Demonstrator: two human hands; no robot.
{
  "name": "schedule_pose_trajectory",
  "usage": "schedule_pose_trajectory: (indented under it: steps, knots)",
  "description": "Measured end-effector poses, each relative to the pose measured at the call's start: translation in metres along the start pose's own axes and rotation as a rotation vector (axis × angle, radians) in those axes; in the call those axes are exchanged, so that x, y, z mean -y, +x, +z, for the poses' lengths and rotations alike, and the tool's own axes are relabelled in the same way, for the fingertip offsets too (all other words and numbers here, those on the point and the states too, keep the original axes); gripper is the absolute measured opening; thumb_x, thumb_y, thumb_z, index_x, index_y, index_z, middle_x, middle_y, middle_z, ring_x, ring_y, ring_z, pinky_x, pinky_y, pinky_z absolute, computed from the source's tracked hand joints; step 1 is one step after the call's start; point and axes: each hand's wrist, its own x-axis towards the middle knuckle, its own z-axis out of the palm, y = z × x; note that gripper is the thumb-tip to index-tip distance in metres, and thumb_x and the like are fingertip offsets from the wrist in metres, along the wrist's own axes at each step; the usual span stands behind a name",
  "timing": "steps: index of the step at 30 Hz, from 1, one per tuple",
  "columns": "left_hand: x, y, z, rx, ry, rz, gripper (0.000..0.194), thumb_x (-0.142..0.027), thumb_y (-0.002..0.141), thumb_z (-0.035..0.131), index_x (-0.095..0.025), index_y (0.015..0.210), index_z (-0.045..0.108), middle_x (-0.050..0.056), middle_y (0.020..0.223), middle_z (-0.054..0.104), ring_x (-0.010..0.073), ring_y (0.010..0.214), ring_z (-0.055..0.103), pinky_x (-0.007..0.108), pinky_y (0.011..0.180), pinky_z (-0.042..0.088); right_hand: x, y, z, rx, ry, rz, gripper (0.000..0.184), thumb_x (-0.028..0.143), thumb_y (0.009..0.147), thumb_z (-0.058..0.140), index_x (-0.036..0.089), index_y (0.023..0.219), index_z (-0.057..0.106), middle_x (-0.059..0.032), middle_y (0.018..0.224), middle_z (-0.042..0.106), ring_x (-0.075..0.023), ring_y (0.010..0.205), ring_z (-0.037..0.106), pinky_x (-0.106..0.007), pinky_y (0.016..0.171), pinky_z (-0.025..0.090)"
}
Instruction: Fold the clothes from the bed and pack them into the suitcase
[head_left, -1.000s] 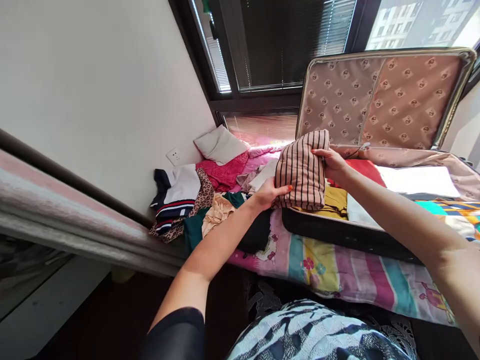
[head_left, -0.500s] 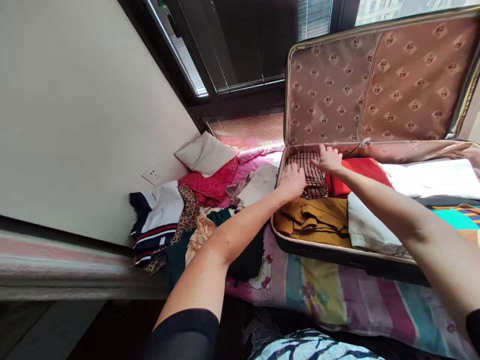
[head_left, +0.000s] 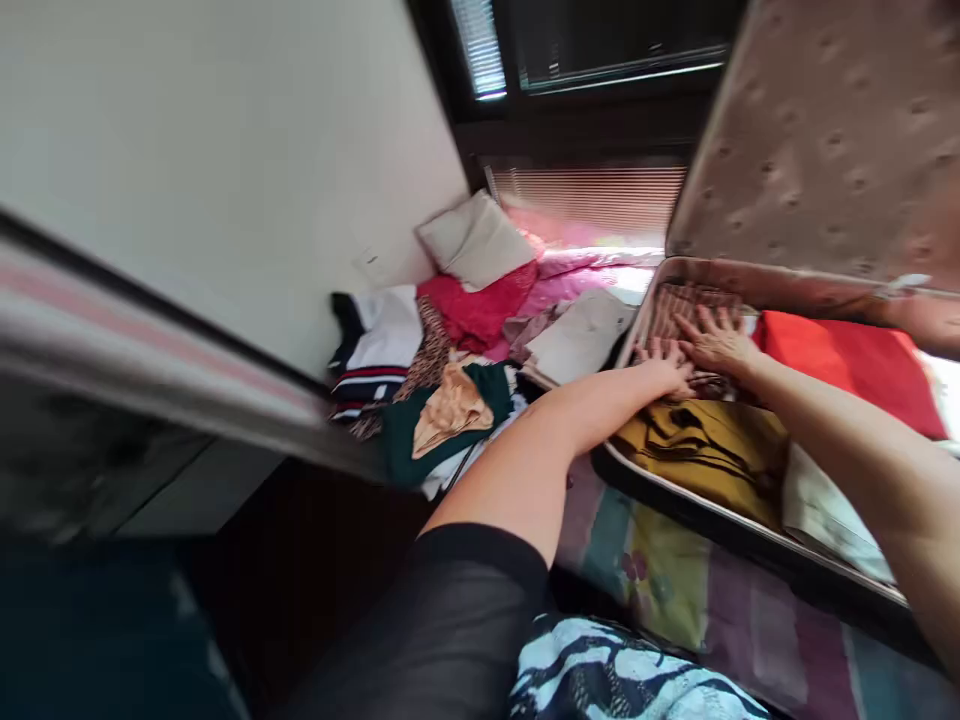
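An open suitcase (head_left: 750,545) lies on the bed with its patterned lid (head_left: 825,140) standing up. A folded brown striped garment (head_left: 679,305) sits in its far left corner. My left hand (head_left: 664,362) and my right hand (head_left: 716,340) both lie flat on that garment, fingers spread, pressing it down. Beside it in the case are a mustard garment (head_left: 705,450), a red one (head_left: 847,365) and a white one (head_left: 825,515). The picture is smeared by head motion.
Loose clothes lie heaped on the bed left of the case: a green and tan piece (head_left: 450,415), a navy and white top (head_left: 375,345), a red cloth (head_left: 480,305) and a white pillow (head_left: 476,240). A wall runs along the left; a window with blinds stands behind.
The striped garment went from held above the case into its far left corner, and both hands now lie flat on it. My head has swung left and closer.
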Motion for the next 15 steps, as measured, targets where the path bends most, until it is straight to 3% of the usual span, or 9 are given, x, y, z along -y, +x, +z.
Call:
schedule_pose_trajectory:
  steps: [3,5,7,9,11,13,15]
  knots:
    - [0.007,-0.031,-0.02,-0.091,-0.079,0.169,0.068,-0.047,0.107,0.065,-0.022,0.17,0.057,0.018,0.184,0.033,0.0434,0.174,0.024,0.068,0.139,0.026,-0.006,0.001,-0.01,-0.012,-0.015,0.033,0.075,0.054,0.115,0.023,0.021,0.182,0.033,-0.0266,0.186,0.021,-0.0529,0.168,0.023,-0.078,0.127,0.023]
    - [0.027,-0.078,-0.02,-0.298,-0.168,0.383,0.054,-0.032,0.112,0.057,-0.016,0.163,0.065,0.021,0.177,0.046,0.0345,0.169,0.039,0.053,0.139,0.033,-0.01,-0.001,-0.016,-0.048,-0.025,-0.019,0.072,0.054,0.114,0.028,0.025,0.179,0.04,-0.0288,0.181,0.03,-0.0514,0.165,0.029,-0.081,0.121,0.029]
    - [0.058,-0.143,-0.002,-0.547,-0.306,0.506,0.052,-0.023,0.113,0.051,-0.014,0.162,0.064,0.019,0.174,0.05,0.0266,0.165,0.045,0.041,0.139,0.035,-0.012,-0.012,-0.021,-0.131,-0.009,-0.06,0.07,0.057,0.109,0.04,0.03,0.173,0.048,-0.0299,0.175,0.041,-0.0504,0.16,0.036,-0.081,0.112,0.034]
    - [0.102,-0.212,0.029,-0.693,-0.481,0.345,0.046,-0.026,0.112,0.057,-0.02,0.155,0.07,0.016,0.168,0.057,0.0293,0.16,0.051,0.045,0.138,0.036,-0.008,-0.037,-0.03,-0.252,0.037,-0.085,0.071,0.062,0.104,0.048,0.034,0.169,0.052,-0.0294,0.17,0.048,-0.0509,0.156,0.04,-0.081,0.107,0.036]
    - [0.155,-0.27,0.066,-0.773,-0.582,0.035,0.045,-0.03,0.109,0.064,-0.021,0.152,0.071,0.017,0.163,0.06,0.0329,0.158,0.052,0.049,0.137,0.037,0.003,-0.07,-0.041,-0.356,0.09,-0.117,0.074,0.066,0.1,0.05,0.037,0.169,0.05,-0.0274,0.169,0.051,-0.0517,0.154,0.042,-0.081,0.105,0.037]
    - [0.207,-0.306,0.099,-0.79,-0.577,-0.314,0.06,-0.032,0.099,0.079,-0.017,0.156,0.065,0.021,0.165,0.056,0.0369,0.162,0.046,0.053,0.138,0.032,0.021,-0.107,-0.053,-0.434,0.134,-0.146,0.076,0.067,0.099,0.05,0.042,0.17,0.045,-0.0248,0.168,0.053,-0.0514,0.152,0.044,-0.082,0.106,0.038]
    - [0.248,-0.321,0.122,-0.763,-0.542,-0.503,0.082,-0.031,0.089,0.089,-0.015,0.163,0.057,0.024,0.171,0.049,0.0394,0.165,0.04,0.054,0.139,0.029,0.043,-0.14,-0.064,-0.473,0.178,-0.138,0.076,0.066,0.097,0.052,0.044,0.169,0.045,-0.0229,0.166,0.055,-0.0515,0.149,0.047,-0.082,0.106,0.041]
